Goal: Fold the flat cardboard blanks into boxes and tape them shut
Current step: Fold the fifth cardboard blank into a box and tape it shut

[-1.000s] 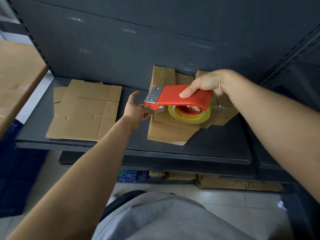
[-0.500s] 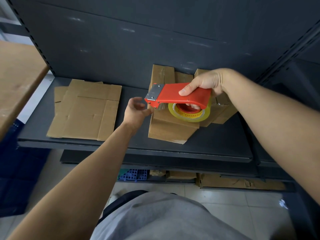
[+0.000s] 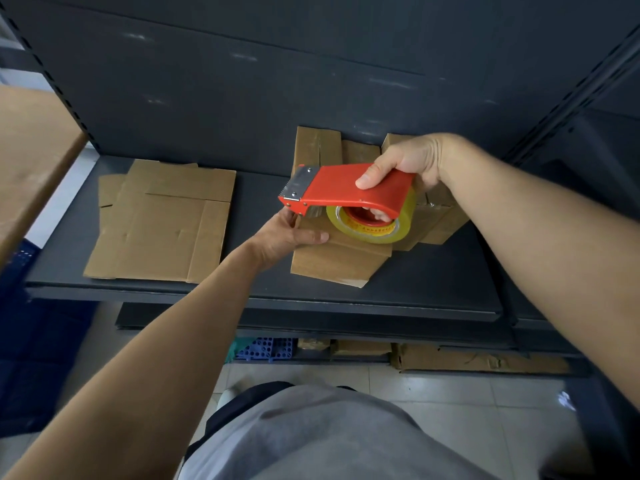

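dispenser (image 3: 346, 188) covers fingertips of left hand (image 3: 285, 237), apparently on box (image 3: 334, 265).
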Demonstrator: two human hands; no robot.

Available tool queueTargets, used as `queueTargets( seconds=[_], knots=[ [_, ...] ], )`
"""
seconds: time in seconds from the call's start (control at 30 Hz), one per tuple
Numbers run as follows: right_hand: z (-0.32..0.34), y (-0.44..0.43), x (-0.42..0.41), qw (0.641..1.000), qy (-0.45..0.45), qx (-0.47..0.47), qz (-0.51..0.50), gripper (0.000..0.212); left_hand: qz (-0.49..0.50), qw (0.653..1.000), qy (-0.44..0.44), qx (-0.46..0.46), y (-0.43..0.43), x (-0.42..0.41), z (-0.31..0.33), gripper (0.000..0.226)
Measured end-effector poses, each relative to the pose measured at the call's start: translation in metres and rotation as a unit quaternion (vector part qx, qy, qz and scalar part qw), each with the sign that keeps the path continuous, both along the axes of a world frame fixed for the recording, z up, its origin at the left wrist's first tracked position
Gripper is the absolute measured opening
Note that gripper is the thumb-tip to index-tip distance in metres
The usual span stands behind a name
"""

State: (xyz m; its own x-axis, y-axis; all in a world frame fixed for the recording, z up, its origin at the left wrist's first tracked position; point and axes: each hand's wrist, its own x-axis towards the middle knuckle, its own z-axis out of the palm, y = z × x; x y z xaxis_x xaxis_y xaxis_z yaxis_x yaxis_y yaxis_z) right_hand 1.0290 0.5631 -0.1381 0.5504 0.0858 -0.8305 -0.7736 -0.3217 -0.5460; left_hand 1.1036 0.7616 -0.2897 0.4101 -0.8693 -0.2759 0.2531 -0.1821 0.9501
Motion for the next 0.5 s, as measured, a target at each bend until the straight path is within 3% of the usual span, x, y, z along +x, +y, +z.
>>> queueTargets(
  seconds=[0.3, 0.5],
  knots=[
    [0.005, -0.016, -0.009, 0.999, 0.012, 0.024, 0.019, 0.085, -0.022, 0.996, -0.077, 0.042, -0.005, 0.008, 0.004, 0.06],
    [0.002, -0.026, -0.018, 0.997, 0.013, 0.052, 0.052, 0.065, -0.025, 0.992, -0.1, 0.076, -0.01, 0.012, 0.007, 0.052]
  ],
)
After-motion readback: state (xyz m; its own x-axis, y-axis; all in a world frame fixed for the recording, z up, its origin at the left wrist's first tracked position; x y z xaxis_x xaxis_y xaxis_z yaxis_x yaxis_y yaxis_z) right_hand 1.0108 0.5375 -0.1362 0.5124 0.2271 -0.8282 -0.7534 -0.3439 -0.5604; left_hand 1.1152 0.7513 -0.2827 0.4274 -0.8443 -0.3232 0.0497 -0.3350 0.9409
